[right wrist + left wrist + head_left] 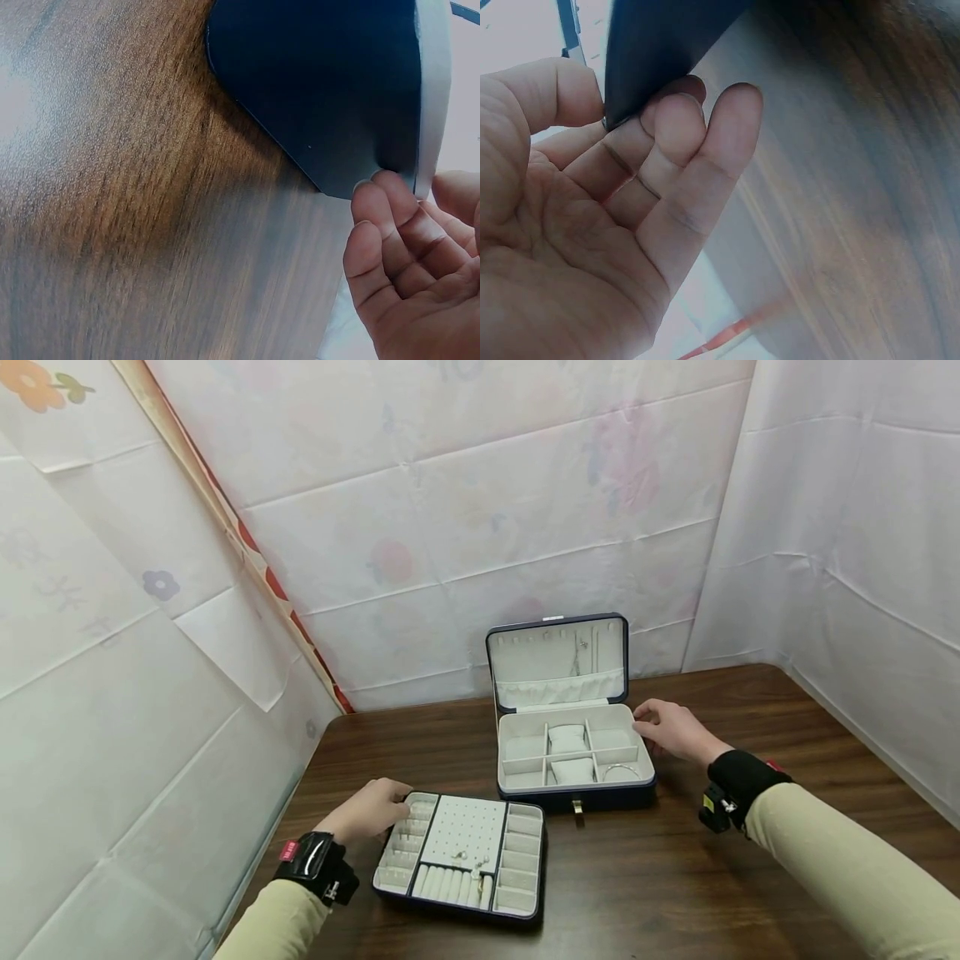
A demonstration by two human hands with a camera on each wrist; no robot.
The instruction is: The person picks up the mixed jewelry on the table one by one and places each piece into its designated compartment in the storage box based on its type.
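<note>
**Hand positions at the jewellery box and its removed tray**

The jewellery box stands open on the dark wooden desk, lid upright against the sheeted back wall. Its grey base is divided into compartments; a thin bangle lies in the front right one.

The insert tray lies on the desk in front of the box and to its left, apart from it. It has a perforated centre panel, ring rolls along the front and slots down both sides. Small pieces of jewellery rest near the panel's front edge.

The left hand holds the tray's far left corner. In the left wrist view the fingers curl under the dark edge, thumb above: the grip is closed on the tray.

The right hand is at the right wall of the box base. In the right wrist view the fingertips touch the navy corner, loosely bent; the grip is not closed round it.
</note>
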